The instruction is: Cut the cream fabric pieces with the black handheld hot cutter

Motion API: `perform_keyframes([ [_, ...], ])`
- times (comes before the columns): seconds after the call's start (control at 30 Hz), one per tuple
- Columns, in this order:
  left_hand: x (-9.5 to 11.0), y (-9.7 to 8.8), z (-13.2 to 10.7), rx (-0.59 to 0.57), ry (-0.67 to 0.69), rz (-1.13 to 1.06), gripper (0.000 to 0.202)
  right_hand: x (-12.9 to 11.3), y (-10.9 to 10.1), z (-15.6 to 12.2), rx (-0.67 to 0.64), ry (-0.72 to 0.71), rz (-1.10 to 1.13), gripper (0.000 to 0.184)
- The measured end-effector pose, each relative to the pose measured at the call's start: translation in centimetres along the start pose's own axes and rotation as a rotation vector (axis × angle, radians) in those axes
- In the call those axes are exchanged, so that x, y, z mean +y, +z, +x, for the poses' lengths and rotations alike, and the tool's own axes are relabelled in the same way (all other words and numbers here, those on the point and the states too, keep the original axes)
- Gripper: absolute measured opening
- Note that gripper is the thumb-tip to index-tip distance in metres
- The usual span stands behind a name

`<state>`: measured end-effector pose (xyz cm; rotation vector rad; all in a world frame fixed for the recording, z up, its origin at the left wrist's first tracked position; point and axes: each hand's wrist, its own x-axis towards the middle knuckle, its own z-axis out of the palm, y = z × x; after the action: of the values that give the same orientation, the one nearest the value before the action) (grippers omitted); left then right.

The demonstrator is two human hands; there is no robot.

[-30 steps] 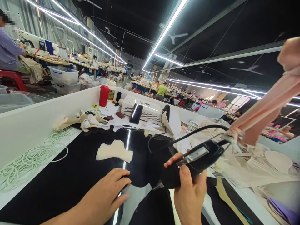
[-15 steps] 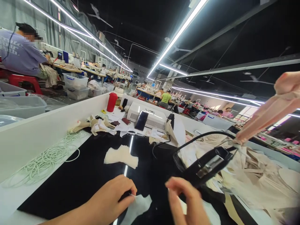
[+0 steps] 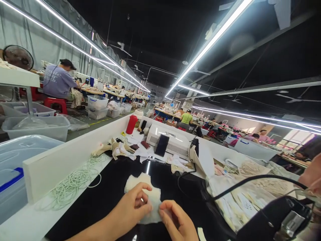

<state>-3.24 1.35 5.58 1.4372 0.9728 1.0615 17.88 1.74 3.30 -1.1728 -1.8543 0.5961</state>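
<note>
A cream padded piece (image 3: 142,180) with a wavy outline lies on the black work surface (image 3: 105,194). Over its near part is a thin whitish fabric piece (image 3: 151,218). My left hand (image 3: 134,204) is at the left edge of that fabric, fingers curled and thumb lying against it; the index finger crosses the cream piece. On the opposite side, my right hand (image 3: 177,219) pinches the fabric's right edge between thumb and forefinger. The two pieces overlap, and my fingers hide part of the border between them.
Pale green cord (image 3: 75,187) lies in loops along the left wall. A phone (image 3: 162,145) leans on a white vented machine (image 3: 170,139), near a red bottle (image 3: 131,124). A black machine arm (image 3: 271,217) and bagged pieces (image 3: 238,197) are at right. A co-worker (image 3: 60,80) sits far left.
My left hand has carried the whitish fabric up onto the cream piece. My right hand has come in from the right to the fabric's edge. The camera view has shifted.
</note>
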Motion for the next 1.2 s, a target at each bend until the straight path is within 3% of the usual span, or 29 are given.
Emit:
perform_keyframes([
  [0.17,0.5,-1.7,2.0,0.101,0.031,0.092,0.047,-0.8,1.1,3.4,0.008,-0.058,-0.067,0.023],
  [0.33,0.5,-4.2,4.8,0.164,0.1,0.329,0.041,-1.0,2.3,6.0,0.013,-0.06,-0.197,0.019],
  [0.47,0.1,-5.4,6.2,0.14,0.137,0.558,0.042,-1.2,3.0,7.0,0.023,-0.064,-0.324,0.016],
  [0.6,-0.6,-5.3,6.7,0.098,0.163,0.78,0.038,-1.3,3.6,7.1,0.029,-0.078,-0.43,0.018],
  [0.8,-1.4,-4.8,7.0,0.057,0.222,1.068,0.034,-0.8,4.3,6.9,0.059,-0.132,-0.527,0.02],
  [0.97,-0.7,-5.0,6.5,0.125,0.265,1.224,0.036,-1.1,3.7,6.4,0.132,-0.23,-0.513,0.02],
  [1.07,0.1,-5.2,6.0,0.159,0.313,1.261,0.039,-1.8,2.3,4.5,0.134,-0.308,-0.482,0.017],
  [1.2,0.5,-5.3,5.1,0.152,0.414,1.235,0.034,-2.2,-0.3,-0.6,0.018,-0.408,-0.462,0.013],
])
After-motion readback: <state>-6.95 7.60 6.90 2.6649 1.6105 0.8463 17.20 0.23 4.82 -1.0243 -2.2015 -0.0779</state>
